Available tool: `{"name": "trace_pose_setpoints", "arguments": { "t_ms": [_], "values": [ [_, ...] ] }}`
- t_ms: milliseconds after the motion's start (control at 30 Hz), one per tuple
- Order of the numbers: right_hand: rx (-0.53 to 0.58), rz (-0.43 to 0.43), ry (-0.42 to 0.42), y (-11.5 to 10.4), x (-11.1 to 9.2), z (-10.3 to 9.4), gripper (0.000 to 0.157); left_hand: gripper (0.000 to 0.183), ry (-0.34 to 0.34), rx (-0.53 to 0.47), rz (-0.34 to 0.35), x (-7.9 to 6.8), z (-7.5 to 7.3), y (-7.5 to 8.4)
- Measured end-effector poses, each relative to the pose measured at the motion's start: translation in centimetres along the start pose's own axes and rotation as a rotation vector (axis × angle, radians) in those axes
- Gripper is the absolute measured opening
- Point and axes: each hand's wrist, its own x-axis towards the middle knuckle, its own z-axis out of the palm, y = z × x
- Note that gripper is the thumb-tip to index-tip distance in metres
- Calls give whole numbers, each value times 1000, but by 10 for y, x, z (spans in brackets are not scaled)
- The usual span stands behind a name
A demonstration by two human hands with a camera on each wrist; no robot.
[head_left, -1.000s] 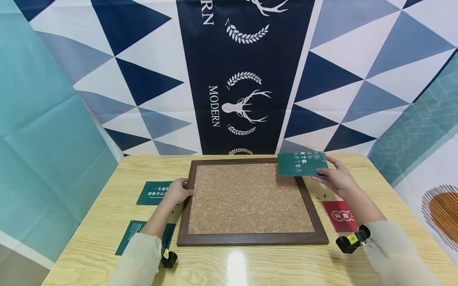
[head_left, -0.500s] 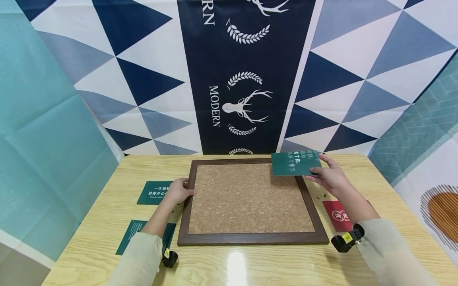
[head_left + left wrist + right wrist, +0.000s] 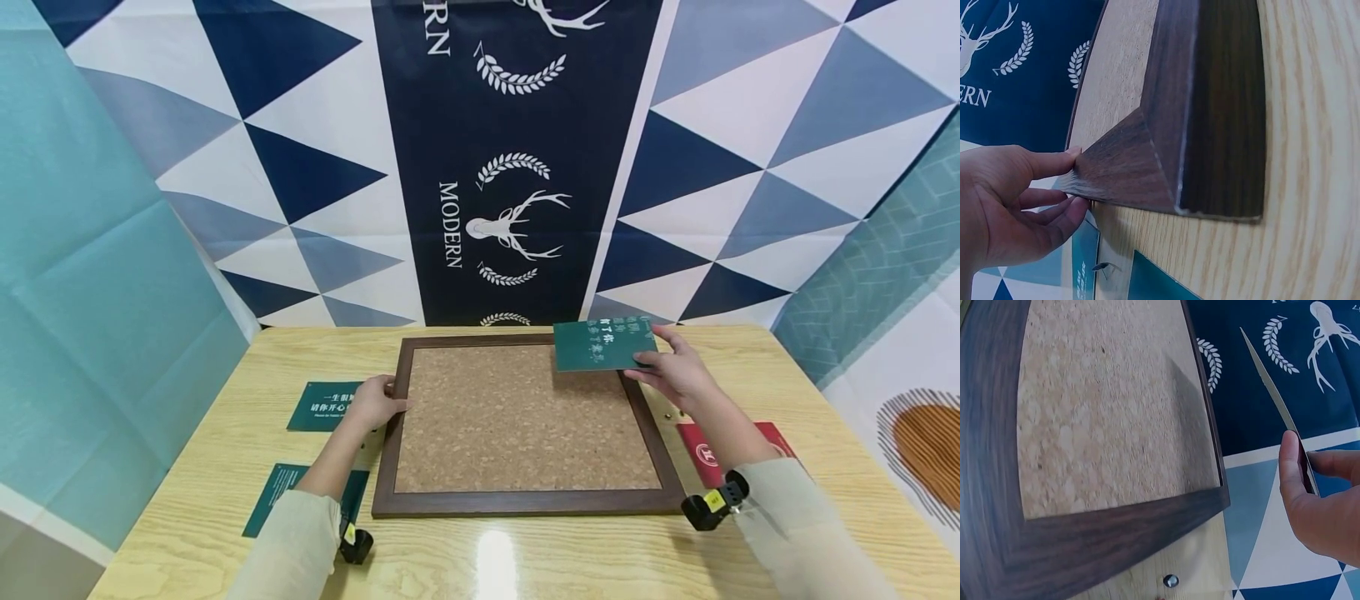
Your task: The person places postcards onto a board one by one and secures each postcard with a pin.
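In the head view a cork board [image 3: 517, 433] with a dark brown frame lies on the wooden table. My left hand [image 3: 375, 402] grips the frame's left side, thumb on top and fingers at the outer edge, as the left wrist view shows. A green card [image 3: 588, 346] with white lettering is pinched at its right end between the thumb and fingers of my right hand [image 3: 678, 371]. It hovers above the board's far right corner and casts a shadow on the cork. In the right wrist view this card [image 3: 1272, 387] appears nearly edge-on.
Two more green cards lie left of the board, the far one [image 3: 318, 406] and the near one [image 3: 270, 496] partly under my left arm. A red card [image 3: 697, 450] lies under my right forearm. Small metal pins [image 3: 1171, 580] sit beside the frame. A patterned cloth [image 3: 322, 167] hangs behind.
My right hand has carried the green card leftward, further over the board's far right corner. The left hand has stayed on the frame.
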Motion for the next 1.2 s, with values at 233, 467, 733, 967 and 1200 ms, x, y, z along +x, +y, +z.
{"name": "trace_pose_setpoints", "arguments": {
  "t_ms": [233,467,733,967,1200],
  "values": [
    [-13,2,3,2,3,9,81,60,-6,3,-1,0,0,-1],
    [18,-2,-22,4,4,21,83,60,0,-2,5,-1,0,-2],
    [28,-1,-32,3,5,28,82,60,8,2,-2,-1,1,-1],
    [5,4,-43,4,6,35,81,59,6,7,1,-1,1,-2],
    [-10,3,-41,6,8,41,80,58,13,14,-1,-2,2,0]
  ]
}}
